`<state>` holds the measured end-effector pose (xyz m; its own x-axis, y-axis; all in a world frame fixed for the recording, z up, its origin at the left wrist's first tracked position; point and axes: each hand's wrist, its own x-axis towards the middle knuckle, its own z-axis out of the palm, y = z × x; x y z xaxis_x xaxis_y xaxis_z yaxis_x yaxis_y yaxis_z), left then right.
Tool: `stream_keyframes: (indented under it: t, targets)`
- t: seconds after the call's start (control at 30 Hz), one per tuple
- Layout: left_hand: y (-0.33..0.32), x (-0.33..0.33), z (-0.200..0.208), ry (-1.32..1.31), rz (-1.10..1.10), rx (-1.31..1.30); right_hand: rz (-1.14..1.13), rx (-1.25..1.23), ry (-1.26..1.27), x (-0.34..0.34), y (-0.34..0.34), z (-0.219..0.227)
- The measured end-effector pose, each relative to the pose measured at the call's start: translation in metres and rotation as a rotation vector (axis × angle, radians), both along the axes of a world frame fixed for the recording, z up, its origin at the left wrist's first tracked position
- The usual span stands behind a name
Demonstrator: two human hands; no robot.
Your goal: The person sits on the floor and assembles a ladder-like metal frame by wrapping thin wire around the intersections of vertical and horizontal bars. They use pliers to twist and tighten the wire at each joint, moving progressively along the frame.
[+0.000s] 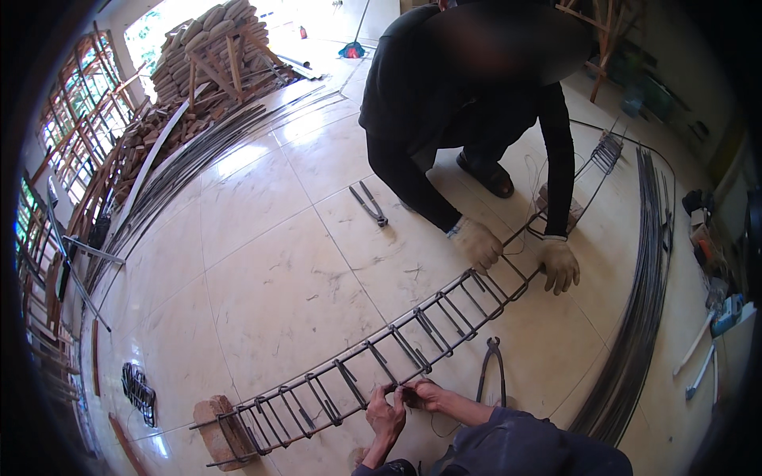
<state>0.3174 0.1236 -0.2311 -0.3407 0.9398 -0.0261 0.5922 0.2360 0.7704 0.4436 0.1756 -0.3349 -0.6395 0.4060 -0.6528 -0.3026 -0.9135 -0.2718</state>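
Observation:
A ladder-shaped rebar cage (384, 361), long bars joined by rectangular stirrups, lies diagonally across the tiled floor. Both my hands meet at its near long bar, around the middle. My left hand (385, 414) has its fingers pinched at the bar beside a stirrup. Close on its right, my right hand (426, 394) is closed too, its fingertips against the same joint. Whatever either hand pinches is too small to make out. A thin loop of wire (446, 435) hangs below my right hand. End-cutting pincers (493, 366) lie beyond my right forearm.
Opposite me a crouching person's gloved left hand (559, 266) and gloved right hand (479, 246) are at the cage's far end. A brick (213, 436) props its left end. More pincers (368, 205), long rods (635, 317) and stacked stirrups (139, 393) lie around.

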Motion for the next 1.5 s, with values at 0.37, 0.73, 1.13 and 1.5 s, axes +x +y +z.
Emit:
stream_keyframes:
  t: [0.37, 0.73, 1.13, 1.5]
  targets:
    - [-0.001, 0.007, 0.002, 0.021, -0.022, -0.005, -0.097, 0.006, -0.031, 0.008, -0.009, -0.011]
    - [-0.007, 0.005, -0.007, -0.09, 0.002, 0.016, -0.067, -0.047, -0.263, 0.009, 0.0, 0.013]
    - [-0.008, 0.012, -0.002, -0.115, 0.017, 0.006, -0.015, 0.495, -0.631, 0.015, -0.014, 0.075]
    - [-0.01, 0.007, -0.006, -0.096, 0.023, 0.064, 0.153, 1.387, -1.052, 0.01, -0.033, 0.069]
